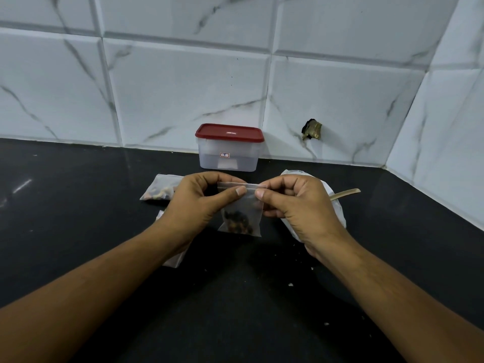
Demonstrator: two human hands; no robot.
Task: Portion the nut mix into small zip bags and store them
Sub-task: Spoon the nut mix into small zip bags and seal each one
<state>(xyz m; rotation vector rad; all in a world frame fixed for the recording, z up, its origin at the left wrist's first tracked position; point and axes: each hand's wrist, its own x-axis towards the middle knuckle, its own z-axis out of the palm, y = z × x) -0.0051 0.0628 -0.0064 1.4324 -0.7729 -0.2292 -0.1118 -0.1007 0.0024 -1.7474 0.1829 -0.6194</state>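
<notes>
A small clear plastic zip bag (242, 205) is held up in the middle of the frame, above the black speckled countertop (235, 297). Its zip strip runs level across the top. Its lower part bulges with a dark brown and black clump of nut mix (237, 221), and the upper half is see-through. The left hand (193, 203) pinches the left part of the strip between thumb and curled fingers. The right hand (296, 203) pinches the right part the same way. The two thumb tips lie near each other on the strip.

Left of centre, beyond the left hand, a second clear bag filled with pale and brown nuts (161, 190) lies flat on the countertop. A further clear bag (173, 261) shows from under the left wrist, mostly hidden.

Above the hands, a translucent rectangular plastic tub with a dark red lid (229, 149) stands against the white marble-veined wall tiles (183, 87). Right of centre, behind the right hand, is a crumpled white plastic bag (337, 208), and a pale wooden handle (346, 193) sticks out from it toward the right.
</notes>
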